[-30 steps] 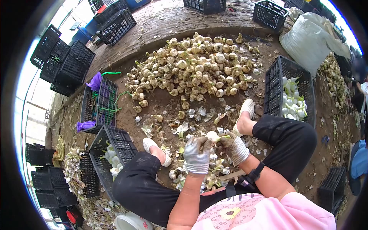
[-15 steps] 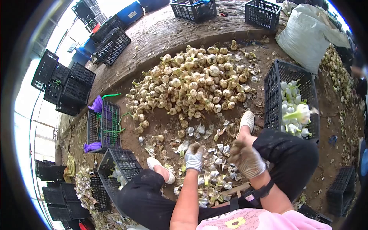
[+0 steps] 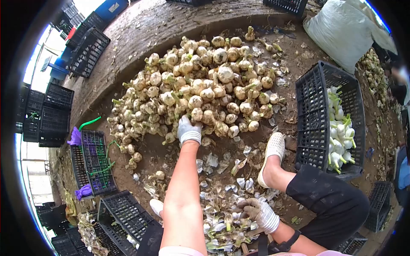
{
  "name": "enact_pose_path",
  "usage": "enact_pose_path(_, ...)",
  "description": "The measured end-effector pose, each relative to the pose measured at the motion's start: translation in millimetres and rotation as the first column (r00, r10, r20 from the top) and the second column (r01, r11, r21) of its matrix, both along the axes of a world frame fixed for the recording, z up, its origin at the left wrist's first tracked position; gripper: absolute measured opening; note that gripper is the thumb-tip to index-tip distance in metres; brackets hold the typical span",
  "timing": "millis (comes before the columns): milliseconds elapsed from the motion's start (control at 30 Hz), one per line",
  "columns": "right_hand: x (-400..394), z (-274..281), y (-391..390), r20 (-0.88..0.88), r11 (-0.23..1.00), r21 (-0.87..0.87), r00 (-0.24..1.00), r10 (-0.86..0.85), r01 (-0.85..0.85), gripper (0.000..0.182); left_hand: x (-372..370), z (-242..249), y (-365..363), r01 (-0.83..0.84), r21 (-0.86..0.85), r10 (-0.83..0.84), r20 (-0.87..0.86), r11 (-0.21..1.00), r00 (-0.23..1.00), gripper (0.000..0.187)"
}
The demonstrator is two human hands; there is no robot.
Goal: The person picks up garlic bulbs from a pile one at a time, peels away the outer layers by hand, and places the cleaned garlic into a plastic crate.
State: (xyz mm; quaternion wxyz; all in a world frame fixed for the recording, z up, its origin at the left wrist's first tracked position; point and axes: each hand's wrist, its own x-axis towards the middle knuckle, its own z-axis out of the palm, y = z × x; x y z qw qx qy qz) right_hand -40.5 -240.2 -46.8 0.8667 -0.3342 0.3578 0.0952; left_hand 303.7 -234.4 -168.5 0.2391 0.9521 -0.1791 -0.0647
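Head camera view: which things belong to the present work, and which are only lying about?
Likely part of the work:
heap of soil-stained, round garlic bulbs, left hand at its edge
black plastic crate, right, with clean white bulbs

Apparently just lying about:
papery whitish skins
bulging white plastic sack
stacked black plastic crates, far left

The left hand (image 3: 189, 130), on a straight arm (image 3: 183, 198), is stretched forward; behind it, the right hand (image 3: 259, 213) is held half-curled.

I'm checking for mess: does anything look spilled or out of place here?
Loose garlic skins litter the ground in front of the heap, looking like scattered waste; a bulb also lies apart from the heap, as if it rolled off.
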Motion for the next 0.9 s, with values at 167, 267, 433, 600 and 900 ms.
enact_pose_path(167,3,-5,0,-0.038,0.998,-0.057,0.999,-0.033,0.031,0.029,-29,37,79,-0.470,-0.595,-0.172,-0.720,0.652,0.673,0.036)
enact_pose_path(267,-2,-9,3,0.055,0.975,0.124,0.979,-0.194,0.186,0.031,-116,83,131,-0.517,-0.711,-0.452,-0.703,0.477,0.549,0.053)
enact_pose_path(433,-9,-19,27,0.067,0.941,0.267,0.970,-0.235,0.210,0.018,-250,107,188,-0.517,-0.702,-0.595,-0.703,0.491,0.389,0.061)
enact_pose_path(600,-11,14,39,0.245,1.000,-0.012,0.969,0.030,-0.028,0.023,-302,164,202,-0.423,-0.664,-0.353,-0.713,0.616,0.606,0.066)
enact_pose_path(900,-14,44,54,0.269,0.982,-0.180,0.957,0.112,-0.064,0.016,-329,196,194,0.232,-0.278,-0.209,0.112,0.932,0.972,0.067)
